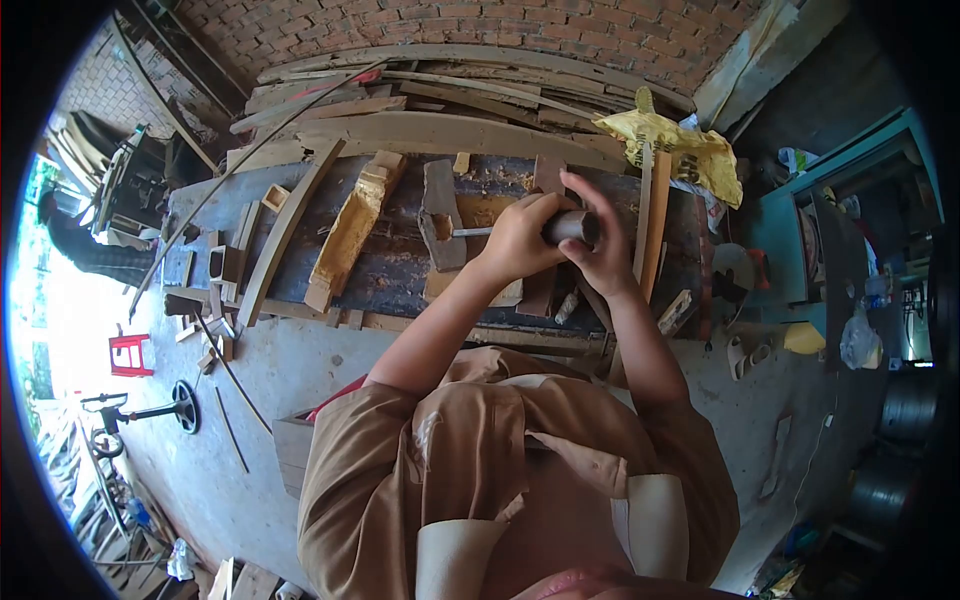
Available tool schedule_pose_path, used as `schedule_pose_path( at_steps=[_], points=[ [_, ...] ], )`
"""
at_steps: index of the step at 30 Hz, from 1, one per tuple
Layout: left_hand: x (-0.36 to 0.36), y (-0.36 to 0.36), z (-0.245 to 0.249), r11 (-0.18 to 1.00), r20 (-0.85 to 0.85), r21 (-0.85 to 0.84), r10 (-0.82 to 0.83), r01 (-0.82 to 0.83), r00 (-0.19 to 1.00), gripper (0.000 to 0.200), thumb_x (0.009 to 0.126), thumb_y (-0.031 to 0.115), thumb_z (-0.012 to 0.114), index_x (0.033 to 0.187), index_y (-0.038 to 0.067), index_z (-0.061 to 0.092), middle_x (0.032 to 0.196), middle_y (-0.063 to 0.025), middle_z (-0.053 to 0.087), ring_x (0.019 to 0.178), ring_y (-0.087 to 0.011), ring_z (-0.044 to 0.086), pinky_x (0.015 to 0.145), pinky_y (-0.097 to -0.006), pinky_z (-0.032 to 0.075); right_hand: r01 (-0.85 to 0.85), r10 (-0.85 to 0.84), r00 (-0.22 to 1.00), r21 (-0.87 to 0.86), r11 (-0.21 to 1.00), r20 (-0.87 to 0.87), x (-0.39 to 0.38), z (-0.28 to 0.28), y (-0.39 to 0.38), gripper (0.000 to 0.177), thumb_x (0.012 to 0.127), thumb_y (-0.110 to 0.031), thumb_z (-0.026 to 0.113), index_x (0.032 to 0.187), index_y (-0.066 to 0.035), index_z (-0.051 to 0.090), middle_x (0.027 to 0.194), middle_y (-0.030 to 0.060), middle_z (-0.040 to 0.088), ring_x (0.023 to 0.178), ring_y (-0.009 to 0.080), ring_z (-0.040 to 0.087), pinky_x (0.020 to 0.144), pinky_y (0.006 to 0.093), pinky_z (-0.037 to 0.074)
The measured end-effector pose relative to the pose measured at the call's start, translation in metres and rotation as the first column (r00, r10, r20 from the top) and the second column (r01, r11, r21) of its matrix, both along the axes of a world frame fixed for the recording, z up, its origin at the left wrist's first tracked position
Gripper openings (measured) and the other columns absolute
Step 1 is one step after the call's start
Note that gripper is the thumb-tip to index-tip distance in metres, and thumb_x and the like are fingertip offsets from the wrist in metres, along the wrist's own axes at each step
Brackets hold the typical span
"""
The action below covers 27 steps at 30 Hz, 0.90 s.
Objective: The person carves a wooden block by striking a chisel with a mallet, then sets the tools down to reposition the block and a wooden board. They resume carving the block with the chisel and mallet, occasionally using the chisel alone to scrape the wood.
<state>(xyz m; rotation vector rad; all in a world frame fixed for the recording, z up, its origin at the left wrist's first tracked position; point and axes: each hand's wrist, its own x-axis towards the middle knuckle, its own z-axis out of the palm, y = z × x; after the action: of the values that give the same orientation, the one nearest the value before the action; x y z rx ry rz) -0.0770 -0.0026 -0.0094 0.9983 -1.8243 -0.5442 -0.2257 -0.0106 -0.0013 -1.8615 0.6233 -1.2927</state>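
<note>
My left hand [525, 238] is closed round a tool with a thick, dark cylindrical handle [570, 229]. The tool's narrow metal blade [473, 232] points left, over a notched grey wooden block [439, 215]. Just right of the handle's end is my right hand [606, 245], fingers apart and thumb beside the handle; whether it touches the handle is hard to tell. Beneath both hands lie pieces of wood and shavings on a dark workbench [400, 245].
A carved yellowish wood piece [350, 235] and a long curved board [285, 235] lie left on the bench. Upright boards [655, 215] and a yellow sack [680, 150] are at right. Stacked planks [450, 130] line the brick wall. A red stool [130, 355] stands far left.
</note>
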Motion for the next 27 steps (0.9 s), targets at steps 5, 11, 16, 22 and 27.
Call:
schedule_pose_path(
  at_steps=[5,11,16,22,27],
  points=[
    [0.034,0.013,-0.016,0.955,0.155,-0.108,0.290,-0.275,0.945,0.064,0.052,0.031,0.079,0.103,0.003,0.052,0.098,-0.0151,0.055,0.094,-0.0337,0.052,0.082,-0.0405,0.042,0.056,-0.059,0.997,0.059,0.997,0.058,0.012,-0.003,0.005,0.044,0.079,-0.028,0.062,0.110,0.000,0.047,0.110,0.0158,0.056,0.106,0.0235,0.052,0.096,0.0366,0.033],
    [0.076,0.028,-0.088,0.752,0.436,0.115,0.549,-0.649,0.713,0.108,0.046,0.044,0.081,0.130,0.000,0.028,0.127,-0.0280,0.032,0.118,-0.0430,0.031,0.095,-0.0490,0.031,-0.031,-0.021,0.982,0.271,0.962,0.188,-0.002,-0.020,0.003,0.035,0.080,-0.016,0.063,0.109,-0.001,0.048,0.104,0.0140,0.059,0.099,0.0203,0.055,0.087,0.0316,0.042],
    [0.074,0.018,-0.124,0.743,0.397,0.057,0.596,-0.667,0.698,0.108,0.053,0.032,0.078,0.135,-0.001,0.017,0.130,-0.0318,0.025,0.120,-0.0448,0.030,0.098,-0.0465,0.031,-0.044,-0.022,0.968,0.258,0.965,0.249,0.000,-0.016,0.007,0.031,0.081,-0.014,0.061,0.107,-0.001,0.047,0.103,0.0151,0.059,0.097,0.0209,0.057,0.086,0.0320,0.043],
    [0.048,0.032,-0.119,0.843,0.090,0.215,0.486,-0.494,0.869,0.102,0.055,0.020,0.072,0.135,-0.003,0.013,0.131,-0.0314,0.023,0.121,-0.0472,0.025,0.100,-0.0476,0.027,-0.023,-0.015,0.970,0.153,0.988,0.243,-0.005,-0.004,0.015,0.027,0.083,-0.012,0.059,0.104,-0.002,0.046,0.100,0.0168,0.060,0.096,0.0249,0.059,0.086,0.0353,0.044],
    [0.049,0.031,-0.129,0.831,0.350,0.130,0.472,-0.540,0.810,0.097,0.061,0.026,0.069,0.134,-0.005,0.014,0.133,-0.0284,0.024,0.127,-0.0420,0.021,0.103,-0.0482,0.021,-0.035,-0.047,0.908,0.188,0.982,0.416,-0.009,-0.013,0.011,0.020,0.084,-0.010,0.055,0.099,-0.002,0.043,0.097,0.0190,0.059,0.096,0.0299,0.058,0.089,0.0418,0.043]
  ],
)
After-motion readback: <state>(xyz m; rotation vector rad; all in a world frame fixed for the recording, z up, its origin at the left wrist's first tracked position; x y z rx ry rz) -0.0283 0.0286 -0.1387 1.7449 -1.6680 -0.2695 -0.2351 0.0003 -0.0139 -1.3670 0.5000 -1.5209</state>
